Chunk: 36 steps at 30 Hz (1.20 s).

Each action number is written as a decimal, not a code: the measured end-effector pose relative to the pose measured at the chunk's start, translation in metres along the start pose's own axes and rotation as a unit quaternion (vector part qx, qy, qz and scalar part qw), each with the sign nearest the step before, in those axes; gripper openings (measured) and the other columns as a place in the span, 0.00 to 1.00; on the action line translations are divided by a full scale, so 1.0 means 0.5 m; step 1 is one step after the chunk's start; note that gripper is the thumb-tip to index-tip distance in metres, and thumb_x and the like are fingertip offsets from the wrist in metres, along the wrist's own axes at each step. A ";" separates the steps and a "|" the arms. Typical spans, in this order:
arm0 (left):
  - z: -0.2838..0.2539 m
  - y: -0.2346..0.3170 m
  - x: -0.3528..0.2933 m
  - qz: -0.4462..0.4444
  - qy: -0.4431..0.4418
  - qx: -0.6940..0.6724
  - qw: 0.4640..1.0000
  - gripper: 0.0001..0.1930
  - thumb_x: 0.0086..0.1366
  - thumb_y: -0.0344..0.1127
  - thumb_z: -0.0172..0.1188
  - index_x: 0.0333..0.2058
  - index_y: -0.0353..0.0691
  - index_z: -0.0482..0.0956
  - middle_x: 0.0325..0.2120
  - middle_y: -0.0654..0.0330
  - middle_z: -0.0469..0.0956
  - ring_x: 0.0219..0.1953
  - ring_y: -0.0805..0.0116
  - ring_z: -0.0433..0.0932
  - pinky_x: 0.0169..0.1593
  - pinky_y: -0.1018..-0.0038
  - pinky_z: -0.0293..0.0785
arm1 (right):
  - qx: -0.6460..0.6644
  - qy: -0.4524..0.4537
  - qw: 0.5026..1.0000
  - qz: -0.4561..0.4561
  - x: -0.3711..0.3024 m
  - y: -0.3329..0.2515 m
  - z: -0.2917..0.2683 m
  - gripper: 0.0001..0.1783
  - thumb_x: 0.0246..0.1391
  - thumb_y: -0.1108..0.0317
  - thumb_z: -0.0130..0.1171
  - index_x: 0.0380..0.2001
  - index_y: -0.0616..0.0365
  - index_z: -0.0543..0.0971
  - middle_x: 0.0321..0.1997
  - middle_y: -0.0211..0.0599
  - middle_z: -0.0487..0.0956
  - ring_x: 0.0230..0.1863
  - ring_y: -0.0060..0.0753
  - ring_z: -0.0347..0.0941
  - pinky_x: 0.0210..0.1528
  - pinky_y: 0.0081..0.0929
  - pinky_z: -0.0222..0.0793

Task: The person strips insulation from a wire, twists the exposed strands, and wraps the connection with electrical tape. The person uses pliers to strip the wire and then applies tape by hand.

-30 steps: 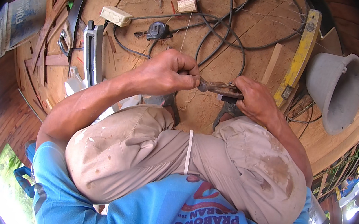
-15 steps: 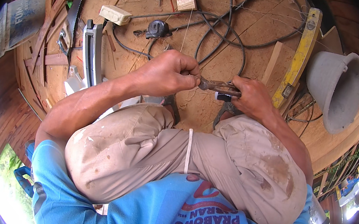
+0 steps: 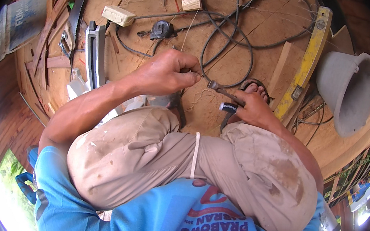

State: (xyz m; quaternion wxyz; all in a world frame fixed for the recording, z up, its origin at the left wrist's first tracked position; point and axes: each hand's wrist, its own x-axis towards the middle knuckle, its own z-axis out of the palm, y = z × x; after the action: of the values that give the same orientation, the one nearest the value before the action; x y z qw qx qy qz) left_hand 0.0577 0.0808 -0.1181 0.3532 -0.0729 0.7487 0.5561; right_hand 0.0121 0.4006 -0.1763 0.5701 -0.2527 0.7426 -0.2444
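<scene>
My left hand (image 3: 166,71) is closed in a pinch on a thin string (image 3: 186,36), which runs up from the fingers over the wooden surface. Whatever else sits at those fingertips is too small to make out. My right hand (image 3: 255,110) grips the handles of dark, worn metal pliers (image 3: 225,92). Their head points left, just short of the left fingertips and apart from them. Directly beyond the right hand is my sandalled foot (image 3: 255,90). Loose thread lies on the surface below the pliers.
Black cable (image 3: 250,63) loops across the wooden surface (image 3: 204,108). Ahead lie a tape measure (image 3: 162,30), a pale socket block (image 3: 118,15) and a wood offcut (image 3: 191,3). A handsaw (image 3: 79,7) lies left; a yellow spirit level (image 3: 307,61) and grey bucket (image 3: 354,96) stand right.
The pliers' head has come away from my left fingertips. My right hand has dropped a little and tilted the pliers, uncovering the foot. My left hand has shifted slightly left.
</scene>
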 end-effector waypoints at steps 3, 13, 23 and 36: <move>-0.032 0.009 -0.003 -0.024 0.046 -0.042 0.998 0.09 0.71 0.36 0.65 0.41 0.35 0.86 0.29 0.60 0.84 0.30 0.71 0.79 0.35 0.68 0.75 | 0.056 0.100 0.990 -0.083 0.013 0.018 -0.013 0.20 0.58 0.64 0.62 0.52 0.61 0.82 0.40 0.53 0.84 0.46 0.60 0.81 0.48 0.51 0.74; -0.200 -0.050 -0.078 0.006 0.374 -0.043 0.927 0.12 0.72 0.38 0.68 0.46 0.36 0.87 0.28 0.67 0.81 0.27 0.81 0.74 0.31 0.80 0.71 | -0.177 0.231 0.957 0.008 0.057 0.045 -0.101 0.38 0.47 0.78 0.58 0.66 0.62 0.70 0.60 0.54 0.77 0.60 0.58 0.76 0.61 0.47 0.73; -0.062 -0.201 -0.055 -0.047 0.352 -0.284 0.891 0.06 0.71 0.32 0.67 0.42 0.36 0.86 0.25 0.67 0.80 0.26 0.79 0.74 0.29 0.78 0.71 | -0.249 0.117 0.946 -0.170 0.079 -0.094 -0.193 0.28 0.46 0.81 0.58 0.55 0.62 0.79 0.53 0.48 0.79 0.58 0.56 0.74 0.63 0.48 0.70; 0.056 -0.302 0.024 -0.080 0.363 -0.131 0.919 0.14 0.68 0.40 0.69 0.45 0.36 0.88 0.32 0.57 0.87 0.34 0.72 0.81 0.40 0.72 0.76 | -0.388 -0.069 0.898 -0.195 0.235 -0.280 -0.145 0.19 0.50 0.73 0.60 0.48 0.60 0.81 0.48 0.48 0.81 0.56 0.54 0.78 0.58 0.50 0.74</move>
State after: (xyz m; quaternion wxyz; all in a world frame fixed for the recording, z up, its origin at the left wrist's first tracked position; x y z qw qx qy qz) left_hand 0.1375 0.0531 -0.2470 0.0875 -0.3750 0.7378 0.5544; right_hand -0.0706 0.2237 -0.1534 0.4175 -0.6100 0.6730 -0.0257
